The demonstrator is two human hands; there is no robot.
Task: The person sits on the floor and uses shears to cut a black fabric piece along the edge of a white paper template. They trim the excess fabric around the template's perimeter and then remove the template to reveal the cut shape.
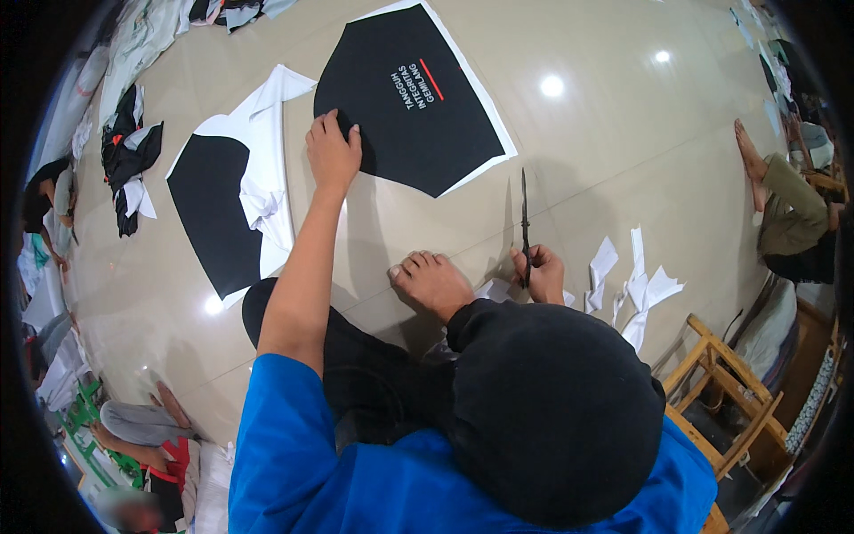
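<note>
On the floor lies a black fabric panel (400, 125) with a white margin, light lettering and a red stripe. My left hand (333, 156) rests on its lower left edge, thumb apart from the fingers. My right hand (543, 271) is wrapped round dark scissors (525, 209), held upright below the panel's right corner, blades pointing away from me and apart from the cloth. Left of my left forearm lies a second black piece (212, 200), partly covered by folded white fabric (267, 169).
White fabric scraps (636, 289) lie right of my right hand. My bare foot (436, 280) is between my arms. A wooden stool frame (725, 383) stands at lower right. Dark garments (131, 165) lie at left. Other people sit around the edges, one with a bare foot (752, 165) at right.
</note>
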